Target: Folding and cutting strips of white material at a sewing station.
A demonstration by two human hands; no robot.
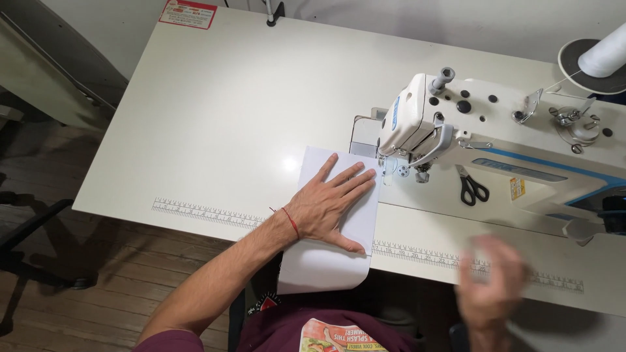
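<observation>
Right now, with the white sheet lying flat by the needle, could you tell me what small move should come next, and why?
Probably bring the right hand down onto the white sheet. Only the left hand presses it flat beside the sewing machine, while the right one is blurred in mid-air, holding nothing visible.

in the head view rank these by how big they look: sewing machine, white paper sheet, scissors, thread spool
1. sewing machine, largest by far
2. white paper sheet, under the flat left hand
3. thread spool, cut off by the frame edge, so its full size is unsure
4. scissors, smallest
</observation>
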